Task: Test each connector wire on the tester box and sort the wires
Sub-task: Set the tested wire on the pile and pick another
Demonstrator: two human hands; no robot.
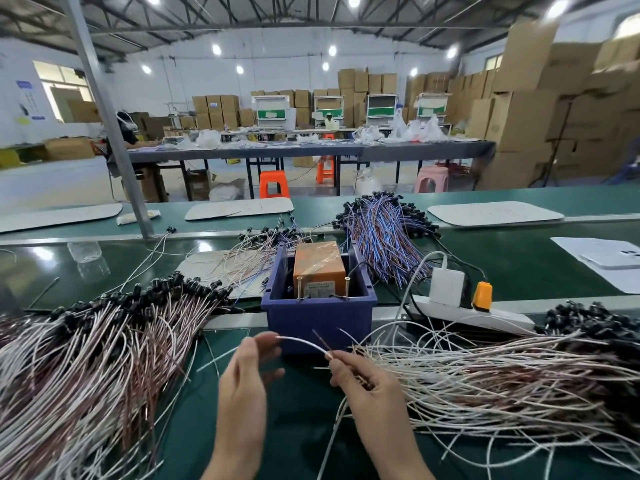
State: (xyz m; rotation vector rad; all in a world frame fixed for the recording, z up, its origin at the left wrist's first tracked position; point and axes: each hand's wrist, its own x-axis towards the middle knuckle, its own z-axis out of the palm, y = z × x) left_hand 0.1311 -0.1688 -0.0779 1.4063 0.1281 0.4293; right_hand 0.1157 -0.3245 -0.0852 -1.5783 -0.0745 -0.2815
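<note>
The right grip (360,379) pinches a connector wire (304,342) between thumb and forefinger, other fingers curled under. The wire's thin white strand arcs leftward to the forefinger tip of the left grip (249,368). That grip's fingers are loosely curved with the thumb apart, and I cannot tell whether it clasps the strand. A reddish-brown strand pokes up from the right pinch. The wire hangs above the green table (298,427), just before a blue bin (318,317) that holds the tape-wrapped orange tester box (318,268) with two brass posts. Heaps of white and brown wires with black connectors lie left (104,341) and right (519,368).
</note>
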